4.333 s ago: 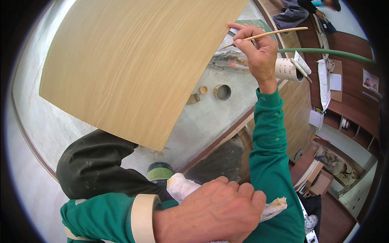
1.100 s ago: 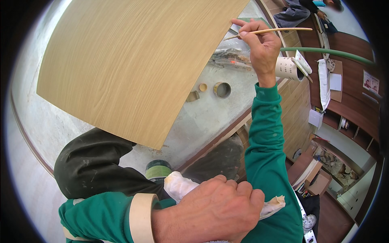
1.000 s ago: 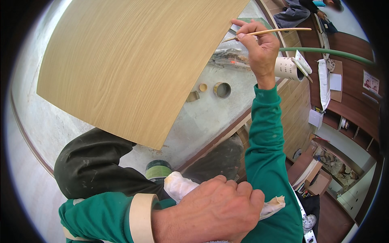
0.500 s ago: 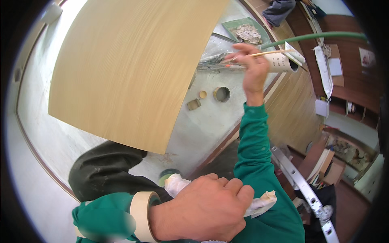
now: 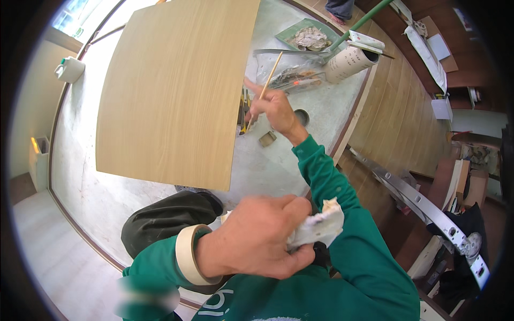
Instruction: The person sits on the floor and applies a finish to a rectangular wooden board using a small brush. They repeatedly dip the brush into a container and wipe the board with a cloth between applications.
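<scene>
My left hand (image 5: 251, 235) is closed around a crumpled white rag (image 5: 326, 224), with a roll of cream tape (image 5: 187, 257) around that wrist. At the right edge of a large light wood-grain board (image 5: 166, 96), my right hand (image 5: 273, 112) holds a thin, pale-handled brush (image 5: 274, 67) slanted nearly upright, forefinger stretched toward the edge. Yellow-and-dark tools (image 5: 243, 107) lie partly hidden there, beside that hand. A small worn block (image 5: 267, 139) is just below it; a round tin (image 5: 303, 116) is partly hidden behind it.
A green tray (image 5: 286, 35) of scraps, plastic bags (image 5: 292, 77), a cardboard tube (image 5: 345, 67) and a green hose (image 5: 364, 21) are beyond my hand. A white jug (image 5: 69, 69) stands left. A metal rail (image 5: 391, 182) crosses at right. Someone's legs (image 5: 339, 8) show at the top.
The view has shifted, showing more at left. My right hand has come down along the board's edge, the brush turning from nearly flat to upright. My left hand has risen with the rag.
</scene>
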`<action>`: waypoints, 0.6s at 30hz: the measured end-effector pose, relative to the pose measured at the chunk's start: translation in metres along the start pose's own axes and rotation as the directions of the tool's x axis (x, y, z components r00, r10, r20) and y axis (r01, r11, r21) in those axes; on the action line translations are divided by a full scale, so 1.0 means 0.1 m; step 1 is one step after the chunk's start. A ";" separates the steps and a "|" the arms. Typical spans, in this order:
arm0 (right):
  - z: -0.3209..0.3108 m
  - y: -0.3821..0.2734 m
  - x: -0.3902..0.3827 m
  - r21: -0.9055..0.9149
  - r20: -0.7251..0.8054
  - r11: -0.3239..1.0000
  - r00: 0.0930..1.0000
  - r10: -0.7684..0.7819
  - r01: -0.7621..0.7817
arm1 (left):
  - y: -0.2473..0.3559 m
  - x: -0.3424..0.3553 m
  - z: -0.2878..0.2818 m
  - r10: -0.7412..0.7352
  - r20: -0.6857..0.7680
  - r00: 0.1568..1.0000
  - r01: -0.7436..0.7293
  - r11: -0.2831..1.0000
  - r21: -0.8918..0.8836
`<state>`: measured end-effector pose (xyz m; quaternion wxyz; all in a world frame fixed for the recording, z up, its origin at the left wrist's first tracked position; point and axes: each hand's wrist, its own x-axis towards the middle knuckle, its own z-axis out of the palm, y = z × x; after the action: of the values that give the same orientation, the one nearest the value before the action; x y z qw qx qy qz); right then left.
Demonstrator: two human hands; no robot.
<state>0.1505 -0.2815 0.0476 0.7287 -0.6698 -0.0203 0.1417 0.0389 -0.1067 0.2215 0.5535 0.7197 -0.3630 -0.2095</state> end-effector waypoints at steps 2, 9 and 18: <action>0.04 0.02 -0.18 -0.013 0.025 1.000 1.000 0.000 0.000 | 0.03 -0.01 0.00 0.002 -0.012 1.000 -0.003 1.000 -0.014; 0.04 0.16 -1.06 0.168 -0.261 0.985 0.962 0.086 -0.043 | 0.07 -0.18 0.05 -0.105 0.052 0.993 0.106 0.994 -0.002; 0.15 0.56 -2.08 0.308 -0.465 0.932 0.824 0.323 -0.191 | 0.07 -0.30 0.17 -0.204 0.107 0.973 0.205 0.979 0.002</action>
<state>-0.0620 -0.3124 0.0277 0.7597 -0.5832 0.2815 0.0590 0.0054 -0.0959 0.2205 0.5121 0.7384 -0.3152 -0.3052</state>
